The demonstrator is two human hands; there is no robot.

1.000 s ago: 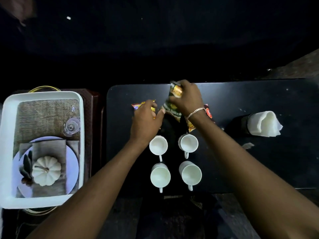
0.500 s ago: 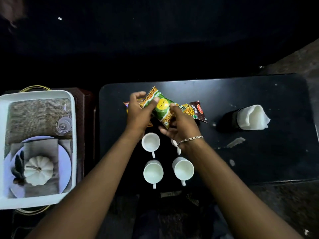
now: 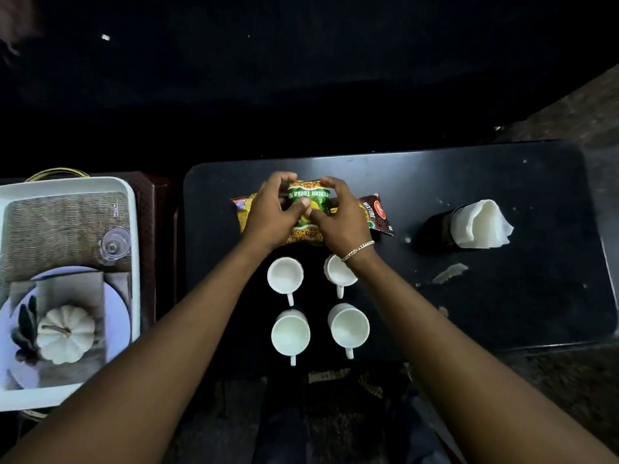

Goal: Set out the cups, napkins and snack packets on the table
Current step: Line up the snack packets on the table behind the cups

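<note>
The room is dark, and I see mainly a black table (image 3: 502, 296) under the head camera. On it, at about 12 o'clock from the centre of the picture, the left hand (image 3: 268, 212) and the right hand (image 3: 338, 216) are close together, and both grip the green snack packet (image 3: 310, 202), one on each side, with the thumbs touching its front. Under my left hand lies a yellow packet (image 3: 243, 212), partly covered, and at 3 o'clock from the right hand a dark brown packet (image 3: 378, 212) lies flat on the table. Four white cups (image 3: 285, 274) stand in two rows at 6 o'clock from the packets, their handles toward me; the right wrist, with a bracelet (image 3: 356, 251), covers part of one cup. Well apart, at 3 o'clock, a dark holder (image 3: 438, 227) keeps the white napkins (image 3: 482, 224). At 9 o'clock, off the table, a white tray (image 3: 67, 184) carries a plate (image 3: 117, 313), a small white pumpkin (image 3: 65, 333) and a glass (image 3: 115, 244).
</note>
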